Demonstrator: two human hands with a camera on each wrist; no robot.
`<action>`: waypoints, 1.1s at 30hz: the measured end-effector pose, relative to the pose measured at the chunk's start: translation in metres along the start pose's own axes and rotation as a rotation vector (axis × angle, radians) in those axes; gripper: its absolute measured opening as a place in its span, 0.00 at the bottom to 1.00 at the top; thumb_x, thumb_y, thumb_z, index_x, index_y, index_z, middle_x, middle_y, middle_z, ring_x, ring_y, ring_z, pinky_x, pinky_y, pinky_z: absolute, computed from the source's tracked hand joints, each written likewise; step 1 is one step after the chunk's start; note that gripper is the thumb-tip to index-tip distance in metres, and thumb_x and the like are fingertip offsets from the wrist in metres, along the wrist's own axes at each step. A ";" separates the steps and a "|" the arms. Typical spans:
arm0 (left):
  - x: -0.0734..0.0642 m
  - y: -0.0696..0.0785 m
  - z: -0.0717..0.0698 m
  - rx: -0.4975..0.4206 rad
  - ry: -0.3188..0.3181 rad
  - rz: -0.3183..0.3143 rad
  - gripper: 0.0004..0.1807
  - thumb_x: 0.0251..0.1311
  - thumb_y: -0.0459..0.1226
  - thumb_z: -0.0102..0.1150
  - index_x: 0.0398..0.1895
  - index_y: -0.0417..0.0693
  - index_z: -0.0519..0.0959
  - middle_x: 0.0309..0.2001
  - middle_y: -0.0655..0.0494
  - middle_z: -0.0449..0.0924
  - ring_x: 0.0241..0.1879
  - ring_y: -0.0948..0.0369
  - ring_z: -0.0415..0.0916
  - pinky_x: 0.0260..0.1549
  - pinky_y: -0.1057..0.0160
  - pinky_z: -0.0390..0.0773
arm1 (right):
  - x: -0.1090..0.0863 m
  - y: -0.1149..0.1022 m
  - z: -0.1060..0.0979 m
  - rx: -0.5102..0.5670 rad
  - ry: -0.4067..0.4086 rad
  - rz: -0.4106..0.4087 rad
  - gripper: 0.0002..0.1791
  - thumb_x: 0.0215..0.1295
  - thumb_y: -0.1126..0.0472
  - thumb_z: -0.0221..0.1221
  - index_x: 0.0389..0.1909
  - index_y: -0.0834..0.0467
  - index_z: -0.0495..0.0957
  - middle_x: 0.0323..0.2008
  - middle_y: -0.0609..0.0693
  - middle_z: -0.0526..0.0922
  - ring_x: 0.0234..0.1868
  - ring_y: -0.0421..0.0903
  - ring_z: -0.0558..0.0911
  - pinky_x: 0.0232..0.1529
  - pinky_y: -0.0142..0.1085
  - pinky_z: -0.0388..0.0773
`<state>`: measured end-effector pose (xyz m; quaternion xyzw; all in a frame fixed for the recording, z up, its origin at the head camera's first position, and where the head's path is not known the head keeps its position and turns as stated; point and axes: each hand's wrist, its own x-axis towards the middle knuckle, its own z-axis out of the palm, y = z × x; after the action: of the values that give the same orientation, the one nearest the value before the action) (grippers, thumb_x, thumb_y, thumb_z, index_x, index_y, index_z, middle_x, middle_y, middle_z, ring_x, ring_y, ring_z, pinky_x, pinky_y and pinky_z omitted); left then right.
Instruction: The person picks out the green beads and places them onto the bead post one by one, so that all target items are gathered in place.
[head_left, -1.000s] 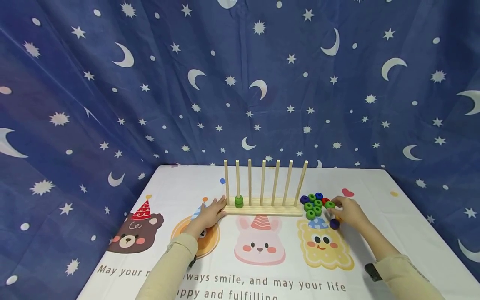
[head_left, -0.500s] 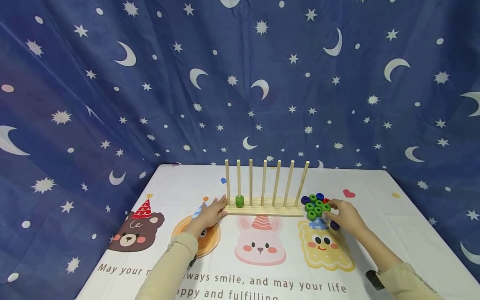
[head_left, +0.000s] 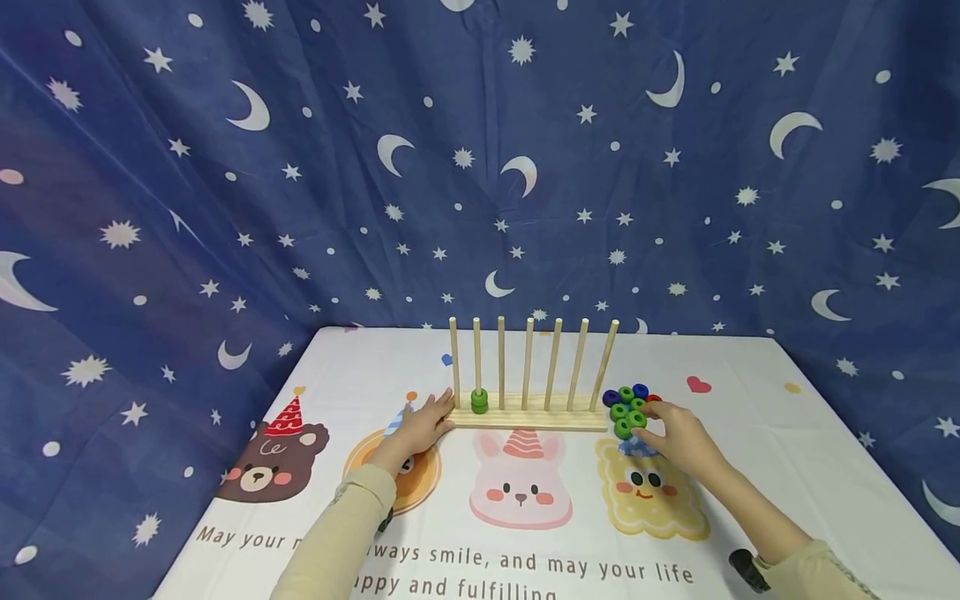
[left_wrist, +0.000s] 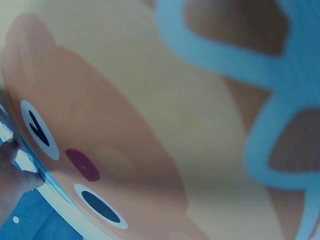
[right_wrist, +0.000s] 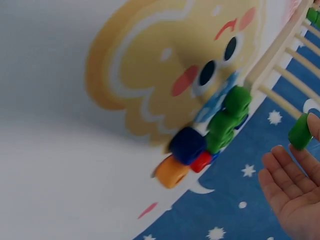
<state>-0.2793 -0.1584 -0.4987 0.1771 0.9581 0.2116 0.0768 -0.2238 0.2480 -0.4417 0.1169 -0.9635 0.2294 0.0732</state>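
A wooden peg rack (head_left: 536,422) with a row of several upright pegs stands mid-table. Two green beads (head_left: 479,402) are stacked on its second peg from the left. My left hand (head_left: 420,427) holds the rack's left end, thumb at the front edge and fingers toward the back. Beyond the rack's right end, my right hand (head_left: 686,437) is at a cluster of beads. In the right wrist view its thumb and index finger pinch a green bead (right_wrist: 301,132), the other fingers spread. Dark blue (right_wrist: 187,145), orange (right_wrist: 171,171), red (right_wrist: 201,162) and more green beads (right_wrist: 220,130) lie together.
A white tablecloth (head_left: 787,467) printed with cartoon animals and lettering covers the table. Behind it and at the sides hangs a blue curtain (head_left: 525,242) with moons and stars. The tall pegs (head_left: 528,367) rise between the two hands.
My right hand has shifted left over the bead cluster and pinches a green bead; it now covers the dark blue bead seen earlier at the front. The left hand stays at the rack's end.
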 end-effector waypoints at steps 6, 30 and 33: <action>-0.002 0.003 -0.002 -0.008 -0.007 -0.007 0.29 0.69 0.43 0.45 0.71 0.43 0.59 0.74 0.47 0.50 0.70 0.40 0.51 0.62 0.27 0.41 | 0.000 -0.017 -0.002 -0.007 -0.001 -0.051 0.22 0.56 0.61 0.66 0.48 0.70 0.77 0.44 0.65 0.82 0.47 0.62 0.80 0.48 0.53 0.78; 0.001 0.002 -0.002 0.007 -0.013 -0.008 0.29 0.69 0.43 0.45 0.71 0.44 0.58 0.74 0.48 0.50 0.71 0.41 0.51 0.62 0.28 0.41 | -0.001 -0.061 -0.010 0.077 0.010 -0.169 0.18 0.55 0.61 0.67 0.45 0.64 0.80 0.42 0.58 0.84 0.43 0.56 0.82 0.42 0.46 0.81; 0.000 0.002 -0.002 0.015 -0.016 -0.006 0.29 0.69 0.43 0.45 0.71 0.44 0.58 0.74 0.47 0.50 0.70 0.40 0.51 0.62 0.27 0.41 | -0.001 -0.065 -0.009 0.090 0.003 -0.175 0.17 0.55 0.61 0.67 0.45 0.64 0.80 0.42 0.58 0.84 0.44 0.56 0.82 0.42 0.47 0.81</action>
<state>-0.2792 -0.1571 -0.4963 0.1764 0.9596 0.2026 0.0838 -0.2048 0.1961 -0.4066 0.2033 -0.9383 0.2653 0.0890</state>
